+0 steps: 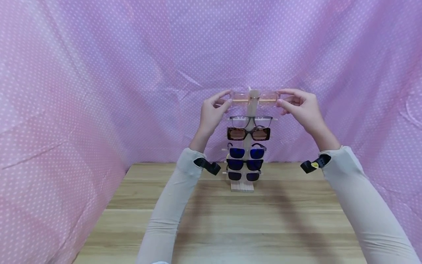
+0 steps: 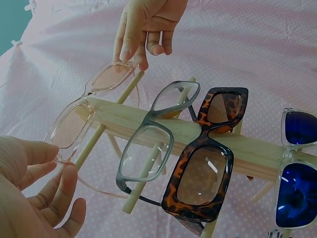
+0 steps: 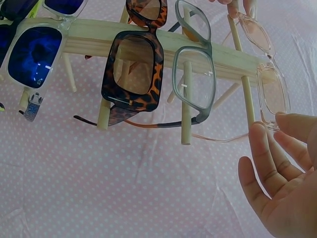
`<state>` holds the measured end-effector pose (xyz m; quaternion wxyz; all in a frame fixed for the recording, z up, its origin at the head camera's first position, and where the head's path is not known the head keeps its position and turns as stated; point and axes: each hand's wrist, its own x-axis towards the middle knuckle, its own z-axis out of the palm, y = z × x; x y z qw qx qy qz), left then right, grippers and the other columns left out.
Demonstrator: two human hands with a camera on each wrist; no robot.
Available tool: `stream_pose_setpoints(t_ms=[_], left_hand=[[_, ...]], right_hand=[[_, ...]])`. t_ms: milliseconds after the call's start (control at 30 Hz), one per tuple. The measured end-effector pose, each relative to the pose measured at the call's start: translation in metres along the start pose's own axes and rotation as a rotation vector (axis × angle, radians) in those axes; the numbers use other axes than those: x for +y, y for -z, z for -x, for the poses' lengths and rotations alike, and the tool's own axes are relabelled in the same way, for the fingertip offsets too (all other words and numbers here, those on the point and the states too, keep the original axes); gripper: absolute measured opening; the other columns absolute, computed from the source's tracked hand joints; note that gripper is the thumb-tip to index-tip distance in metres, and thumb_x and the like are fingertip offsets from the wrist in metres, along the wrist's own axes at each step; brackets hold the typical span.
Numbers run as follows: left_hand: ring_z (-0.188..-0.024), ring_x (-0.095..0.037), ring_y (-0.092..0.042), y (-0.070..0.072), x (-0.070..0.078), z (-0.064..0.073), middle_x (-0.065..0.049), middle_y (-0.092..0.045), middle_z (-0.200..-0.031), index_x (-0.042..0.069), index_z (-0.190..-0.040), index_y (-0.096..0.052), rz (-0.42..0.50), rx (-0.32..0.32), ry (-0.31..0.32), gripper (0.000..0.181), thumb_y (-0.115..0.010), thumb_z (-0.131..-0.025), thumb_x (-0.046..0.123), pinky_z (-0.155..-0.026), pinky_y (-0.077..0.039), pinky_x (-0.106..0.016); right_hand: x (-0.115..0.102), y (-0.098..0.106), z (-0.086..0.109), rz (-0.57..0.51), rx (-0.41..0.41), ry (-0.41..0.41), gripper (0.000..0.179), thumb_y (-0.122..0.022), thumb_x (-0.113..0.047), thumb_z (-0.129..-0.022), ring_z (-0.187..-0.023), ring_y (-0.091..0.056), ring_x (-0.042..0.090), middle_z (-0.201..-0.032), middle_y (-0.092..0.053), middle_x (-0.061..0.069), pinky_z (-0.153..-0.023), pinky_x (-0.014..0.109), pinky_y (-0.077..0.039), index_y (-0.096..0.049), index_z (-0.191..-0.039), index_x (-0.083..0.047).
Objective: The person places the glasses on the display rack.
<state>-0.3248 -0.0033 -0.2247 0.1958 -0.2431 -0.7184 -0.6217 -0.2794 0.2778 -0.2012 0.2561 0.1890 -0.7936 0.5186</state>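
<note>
My left hand (image 1: 211, 114) and right hand (image 1: 304, 110) are raised at the top of a wooden eyewear stand (image 1: 251, 110). Between them are clear, pink-tinted glasses (image 2: 73, 128), facing outward at the topmost peg. The left thumb and fingers pinch one outer corner of the frame; the right thumb and fingers pinch the opposite corner (image 3: 272, 124). A thin temple trails behind the frame in both wrist views. Directly below on the stand are grey-framed glasses (image 1: 263, 121), then tortoiseshell sunglasses (image 1: 261, 134) with brown lenses.
Lower pegs carry several dark-blue-lensed sunglasses (image 1: 256, 165). The stand's base (image 1: 242, 187) rests near the back of a wood-grain table (image 1: 227, 223). Pink polka-dot cloth (image 1: 132, 73) hangs behind and at both sides. Both wrists wear black straps (image 1: 207, 166) with small cameras.
</note>
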Motion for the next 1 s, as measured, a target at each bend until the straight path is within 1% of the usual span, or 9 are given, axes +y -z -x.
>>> stream_pose_setpoints(t_ms=[133, 267, 367, 533, 667, 767, 867, 933, 1000], left_hand=[[-0.070, -0.012, -0.066, 0.002, 0.001, 0.002, -0.018, -0.076, -0.101, 0.012, -0.132, -0.068, 0.011, 0.009, 0.013, 0.036, -0.071, -0.097, 0.017, -0.057, -0.042, -0.019], [-0.072, -0.014, -0.067, 0.005, 0.000, 0.006, -0.018, -0.075, -0.102, 0.011, -0.135, -0.065, 0.021, 0.014, 0.016, 0.040, -0.072, -0.096, 0.017, -0.062, -0.047, -0.020], [-0.076, -0.021, -0.068, 0.009, -0.003, 0.012, -0.019, -0.074, -0.101, 0.008, -0.137, -0.063, 0.029, 0.019, 0.010, 0.042, -0.071, -0.097, 0.017, -0.066, -0.050, -0.020], [-0.071, -0.016, -0.065, 0.015, -0.012, 0.024, -0.020, -0.072, -0.098, 0.002, -0.136, -0.061, 0.031, 0.051, -0.010, 0.041, -0.069, -0.097, 0.010, -0.069, -0.052, -0.018], [-0.067, -0.006, -0.061, 0.020, -0.024, 0.033, -0.018, -0.070, -0.094, 0.001, -0.134, -0.062, 0.016, 0.094, -0.014, 0.037, -0.067, -0.097, 0.006, -0.068, -0.052, -0.017], [-0.069, -0.016, -0.064, 0.023, -0.036, 0.041, -0.016, -0.069, -0.092, 0.000, -0.132, -0.063, 0.000, 0.122, -0.009, 0.035, -0.066, -0.098, 0.006, -0.067, -0.052, -0.016], [-0.072, -0.028, -0.066, 0.025, -0.051, 0.050, -0.017, -0.070, -0.091, -0.001, -0.129, -0.064, -0.032, 0.129, 0.003, 0.032, -0.064, -0.098, 0.006, -0.066, -0.053, -0.016], [-0.072, -0.029, -0.067, 0.024, -0.062, 0.057, -0.017, -0.071, -0.092, 0.000, -0.128, -0.066, -0.064, 0.122, 0.020, 0.031, -0.064, -0.098, 0.006, -0.064, -0.053, -0.016], [-0.070, -0.023, -0.066, 0.024, -0.075, 0.064, -0.017, -0.072, -0.092, 0.001, -0.126, -0.067, -0.109, 0.108, 0.034, 0.030, -0.064, -0.097, 0.007, -0.064, -0.053, -0.017]], right_hand=[[0.000, 0.002, 0.003, -0.007, 0.002, -0.005, 0.035, -0.073, -0.005, -0.093, -0.060, -0.068, 0.004, -0.082, -0.075, -0.015, -0.065, 0.016, -0.057, -0.068, -0.128, 0.000], [0.004, 0.005, 0.008, 0.018, 0.006, -0.006, 0.035, -0.072, -0.005, -0.094, -0.060, -0.068, 0.003, -0.082, -0.075, -0.016, -0.065, 0.015, -0.057, -0.067, -0.128, 0.001], [0.009, 0.008, 0.014, 0.041, 0.002, -0.013, 0.034, -0.072, -0.006, -0.094, -0.061, -0.069, 0.002, -0.082, -0.075, -0.019, -0.065, 0.015, -0.057, -0.068, -0.128, -0.002], [0.022, 0.013, 0.026, 0.078, -0.007, -0.052, 0.035, -0.071, -0.010, -0.096, -0.063, -0.069, 0.002, -0.084, -0.074, -0.022, -0.067, 0.014, -0.056, -0.067, -0.130, -0.005], [0.036, 0.015, 0.037, 0.089, -0.006, -0.089, 0.036, -0.071, -0.013, -0.096, -0.064, -0.069, 0.002, -0.084, -0.073, -0.024, -0.069, 0.013, -0.056, -0.066, -0.131, -0.005], [0.051, 0.016, 0.045, 0.080, -0.005, -0.095, 0.034, -0.070, -0.010, -0.097, -0.064, -0.069, 0.001, -0.084, -0.073, -0.024, -0.069, 0.012, -0.056, -0.067, -0.130, -0.004], [0.071, 0.016, 0.052, 0.105, 0.000, -0.082, 0.034, -0.069, -0.006, -0.096, -0.064, -0.068, -0.002, -0.083, -0.072, -0.025, -0.067, 0.009, -0.054, -0.066, -0.129, 0.002], [0.082, 0.015, 0.058, 0.149, 0.007, -0.068, 0.033, -0.069, -0.004, -0.096, -0.064, -0.067, -0.004, -0.083, -0.071, -0.023, -0.065, 0.008, -0.051, -0.066, -0.127, 0.006], [0.092, 0.013, 0.065, 0.210, 0.015, -0.057, 0.034, -0.069, -0.005, -0.095, -0.065, -0.066, -0.006, -0.084, -0.073, -0.016, -0.064, 0.006, -0.049, -0.065, -0.126, 0.009]])
